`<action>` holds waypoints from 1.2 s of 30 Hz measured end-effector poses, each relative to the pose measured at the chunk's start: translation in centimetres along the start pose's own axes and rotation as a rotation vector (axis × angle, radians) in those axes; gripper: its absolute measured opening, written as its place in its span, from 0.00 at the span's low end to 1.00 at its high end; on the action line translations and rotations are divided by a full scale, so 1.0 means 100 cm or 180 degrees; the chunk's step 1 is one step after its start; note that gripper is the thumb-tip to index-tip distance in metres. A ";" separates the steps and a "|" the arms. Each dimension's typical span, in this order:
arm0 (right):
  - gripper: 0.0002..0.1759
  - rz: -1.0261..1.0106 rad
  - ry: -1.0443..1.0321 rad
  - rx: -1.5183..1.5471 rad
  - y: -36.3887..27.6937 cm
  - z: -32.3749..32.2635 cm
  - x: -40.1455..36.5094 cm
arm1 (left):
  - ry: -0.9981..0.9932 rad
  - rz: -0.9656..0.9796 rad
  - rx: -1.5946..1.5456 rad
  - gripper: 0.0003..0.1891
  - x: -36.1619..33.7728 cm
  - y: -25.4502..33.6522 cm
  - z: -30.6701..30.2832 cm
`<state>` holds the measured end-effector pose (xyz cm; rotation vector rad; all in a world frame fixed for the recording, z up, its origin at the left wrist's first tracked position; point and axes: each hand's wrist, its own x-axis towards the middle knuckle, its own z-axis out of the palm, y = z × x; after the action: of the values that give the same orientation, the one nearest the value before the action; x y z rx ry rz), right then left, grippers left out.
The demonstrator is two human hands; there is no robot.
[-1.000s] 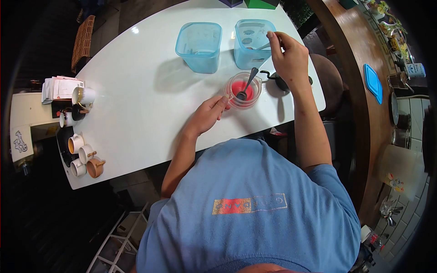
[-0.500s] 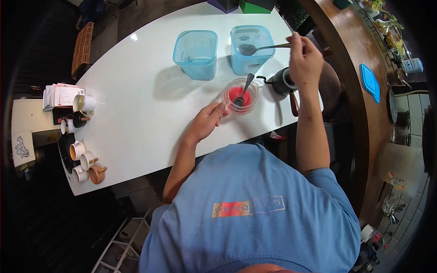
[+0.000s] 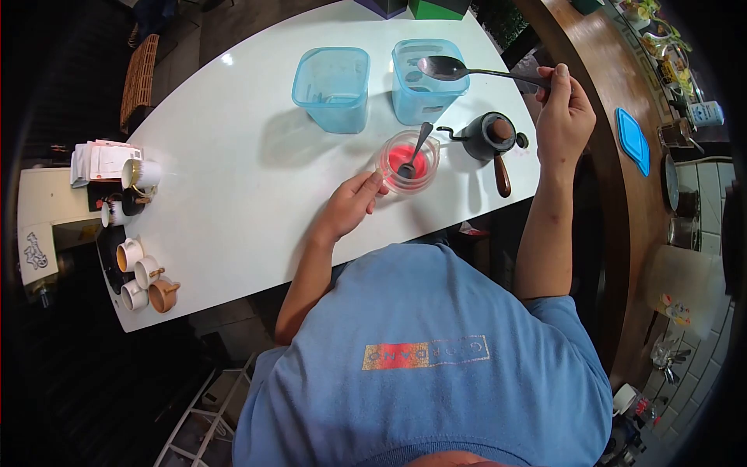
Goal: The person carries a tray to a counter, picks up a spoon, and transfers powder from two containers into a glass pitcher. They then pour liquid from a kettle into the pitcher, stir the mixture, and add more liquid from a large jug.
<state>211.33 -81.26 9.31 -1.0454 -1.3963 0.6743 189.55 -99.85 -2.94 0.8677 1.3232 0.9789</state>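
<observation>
My left hand [image 3: 350, 204] grips the side of a clear cup [image 3: 433, 180] standing near the table's front edge. Red contents [image 3: 421, 165] show inside it, and a second spoon [image 3: 422, 143] leans out over its rim. Up at the right, my right hand [image 3: 566, 124] is closed round the handle end of a large dark spoon [image 3: 443, 68]. That spoon's bowl is held over the right light-blue plastic container [image 3: 426, 110], above its opening in this view. Beside it stands a similar light-blue container [image 3: 333, 118].
A black gooseneck kettle [image 3: 481, 142] with a wooden handle stands right of the cup. Several mugs [image 3: 146, 272] and a stack of papers [image 3: 105, 162] line the left edge. Purple and green boxes [image 3: 437, 9] sit at the far edge. A blue lid [image 3: 632, 142] lies on the wooden counter [image 3: 603, 101].
My right hand has moved to the right, lifting the large spoon out of the right container. The kettle it partly covered now shows. My left hand stays on the cup.
</observation>
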 end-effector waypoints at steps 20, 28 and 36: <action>0.18 -0.0033 -0.0004 -0.0072 0.005 -0.003 -0.007 | 0.0030 -0.0020 0.0020 0.24 0.000 -0.001 -0.001; 0.19 0.0180 0.0112 0.0111 0.012 -0.007 -0.005 | 0.0076 -0.0037 0.0039 0.25 -0.001 0.000 0.000; 0.18 0.0142 0.0160 0.0895 -0.006 -0.036 -0.030 | 0.0030 -0.0010 -0.0026 0.27 -0.003 -0.003 -0.006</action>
<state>214.40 -84.87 8.88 -0.8659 -1.1975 0.8446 189.03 -100.23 -3.19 0.8556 1.3273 0.9864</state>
